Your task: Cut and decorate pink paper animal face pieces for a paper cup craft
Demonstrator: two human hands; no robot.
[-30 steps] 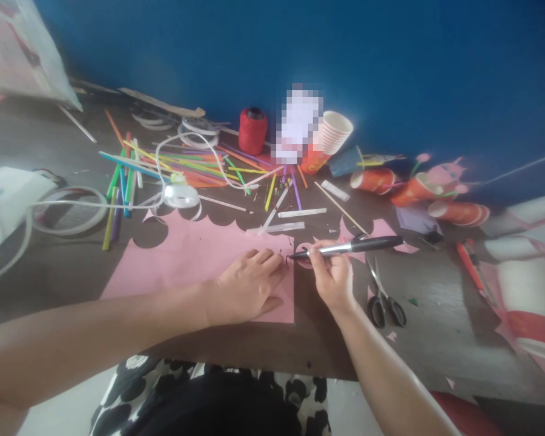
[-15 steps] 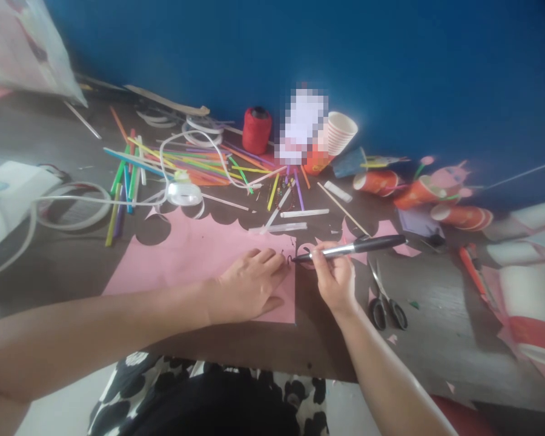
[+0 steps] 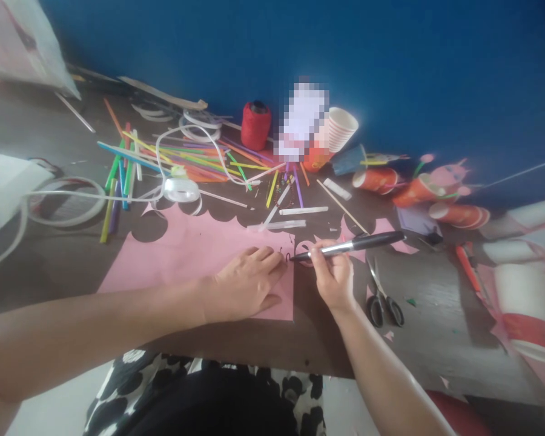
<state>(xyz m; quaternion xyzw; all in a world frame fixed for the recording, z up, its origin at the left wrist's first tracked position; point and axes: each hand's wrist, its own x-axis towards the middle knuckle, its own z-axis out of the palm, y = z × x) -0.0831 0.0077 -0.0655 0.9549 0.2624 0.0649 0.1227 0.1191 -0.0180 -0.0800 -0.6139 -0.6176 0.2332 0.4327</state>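
Observation:
My left hand [image 3: 247, 284] lies flat on a sheet of pink paper [image 3: 177, 254], fingers stretched toward its right edge. Scalloped cut-outs run along the far side of this sheet. In my right hand [image 3: 336, 281], a black and silver marker pen [image 3: 367, 241] is pinched between thumb and fingers. Its tip is at the right edge of the paper, beside a small curved black line [image 3: 287, 257]. A few other dark marks show near that edge. Black-handled scissors [image 3: 384, 300] lie to the right of my right hand, blades pointing away from me.
Coloured sticks [image 3: 195, 160], a white cable [image 3: 95, 198] and a red thread spool [image 3: 256, 126] lie toward the blue wall. Stacked paper cups [image 3: 342, 129] stand at the back. Red cups [image 3: 375, 180], a utility knife [image 3: 469, 269] and pink scraps [image 3: 395, 235] are at right.
The whole view has shifted slightly. Both hands keep nearly the same place on the sheet, and the pen tip remains beside the small black curve.

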